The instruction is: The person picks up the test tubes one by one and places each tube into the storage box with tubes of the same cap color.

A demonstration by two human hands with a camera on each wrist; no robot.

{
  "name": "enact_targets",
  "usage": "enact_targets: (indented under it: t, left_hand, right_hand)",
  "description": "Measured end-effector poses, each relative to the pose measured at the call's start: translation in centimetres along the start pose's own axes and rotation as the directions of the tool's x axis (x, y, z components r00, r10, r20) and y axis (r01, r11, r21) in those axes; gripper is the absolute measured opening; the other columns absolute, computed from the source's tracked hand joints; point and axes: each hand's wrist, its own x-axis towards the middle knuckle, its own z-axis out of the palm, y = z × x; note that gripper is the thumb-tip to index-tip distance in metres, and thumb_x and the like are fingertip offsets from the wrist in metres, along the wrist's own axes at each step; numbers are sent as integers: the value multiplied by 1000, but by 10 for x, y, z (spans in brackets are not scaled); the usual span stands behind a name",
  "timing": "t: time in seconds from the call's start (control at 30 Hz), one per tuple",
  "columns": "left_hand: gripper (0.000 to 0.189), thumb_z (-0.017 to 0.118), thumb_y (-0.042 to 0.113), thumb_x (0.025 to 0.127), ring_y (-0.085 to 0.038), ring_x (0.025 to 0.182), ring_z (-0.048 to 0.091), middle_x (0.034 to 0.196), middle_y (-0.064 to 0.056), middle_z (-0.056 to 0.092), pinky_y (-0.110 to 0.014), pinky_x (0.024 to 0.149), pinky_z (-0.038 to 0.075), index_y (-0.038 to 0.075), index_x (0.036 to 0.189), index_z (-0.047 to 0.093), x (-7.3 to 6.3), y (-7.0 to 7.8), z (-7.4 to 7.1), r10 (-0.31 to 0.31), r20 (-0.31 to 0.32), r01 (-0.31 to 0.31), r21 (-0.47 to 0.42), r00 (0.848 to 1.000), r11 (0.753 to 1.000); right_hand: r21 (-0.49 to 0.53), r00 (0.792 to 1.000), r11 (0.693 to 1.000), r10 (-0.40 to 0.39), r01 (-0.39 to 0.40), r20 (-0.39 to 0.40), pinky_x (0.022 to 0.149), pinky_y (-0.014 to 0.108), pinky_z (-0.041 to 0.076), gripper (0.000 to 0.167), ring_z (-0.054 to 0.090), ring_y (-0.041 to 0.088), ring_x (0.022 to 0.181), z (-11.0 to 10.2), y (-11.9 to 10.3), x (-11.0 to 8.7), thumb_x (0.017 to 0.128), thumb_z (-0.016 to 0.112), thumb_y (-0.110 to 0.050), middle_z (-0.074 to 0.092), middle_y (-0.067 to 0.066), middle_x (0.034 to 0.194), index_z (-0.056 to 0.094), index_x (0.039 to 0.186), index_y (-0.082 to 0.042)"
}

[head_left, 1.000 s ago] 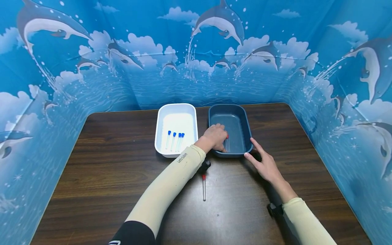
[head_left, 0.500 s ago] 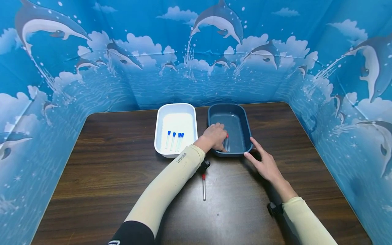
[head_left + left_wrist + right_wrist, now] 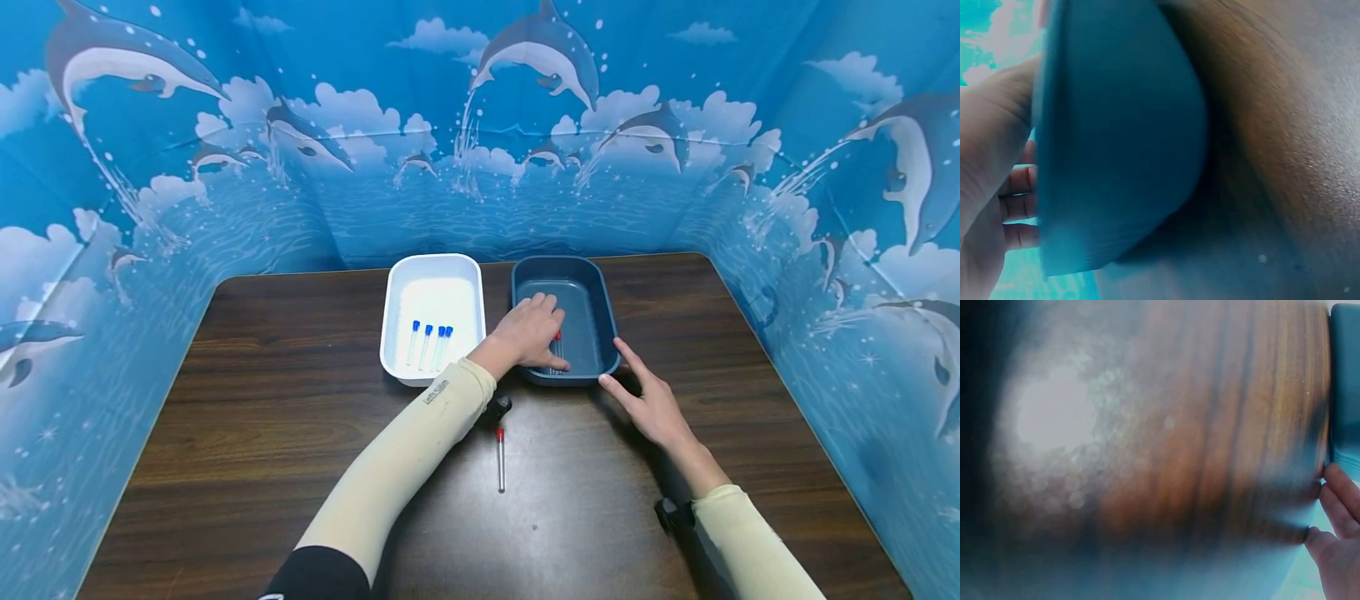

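Observation:
My left hand [image 3: 529, 333] reaches over the near left side of the dark blue-grey tray [image 3: 581, 325], fingers spread and thumb stretched to the right. Beneath it lie red-capped test tubes [image 3: 558, 345], mostly hidden by the hand. In the left wrist view, the fingers [image 3: 1020, 206] show loosely extended beyond the tray's wall [image 3: 1122, 125]. My right hand [image 3: 658, 410] touches the same tray's near right corner with straight thumb and forefinger. Another red-capped test tube [image 3: 501, 461] lies on the table in front of the trays.
Left of the dark tray stands a white tray [image 3: 435, 287] holding several blue-capped test tubes [image 3: 428, 342]. Both trays sit near the far edge of the brown wooden table [image 3: 262, 400]. A blue dolphin-print curtain [image 3: 420, 192] surrounds the table's back and sides.
My left hand has lifted slightly and its fingers have spread, the thumb swinging out to the right over the tubes. My right hand stays at the tray corner.

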Motion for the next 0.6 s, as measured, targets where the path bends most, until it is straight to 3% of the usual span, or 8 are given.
enact_targets:
  t: [0.13,0.33,0.6]
  left_hand:
    - [79,64,77,74,-21,98,41,107,-6,48,-33,83,40,10,118,59,-6,1,-10,-3,-50,3,-8,999,1000]
    - [85,62,77,76,-21,100,41,109,-6,48,-33,85,39,9,127,57,-18,5,-25,7,-76,-7,-10,997,1000]
    - [88,54,80,77,-19,96,39,110,-5,47,-30,79,40,10,129,56,-45,7,-36,3,-129,-4,-9,992,1000]
  right_hand:
    - [4,1000,1000,0,0,10,98,70,30,73,37,45,134,0,0,0,95,52,-58,38,20,151,14,156,-43]
    - [-1,1000,1000,0,0,8,98,71,29,73,37,45,134,1,1,0,96,52,-58,38,21,151,14,156,-42]
    - [8,1000,1000,-3,3,-4,97,70,30,73,40,44,133,1,0,-1,95,53,-57,41,21,149,16,156,-42]
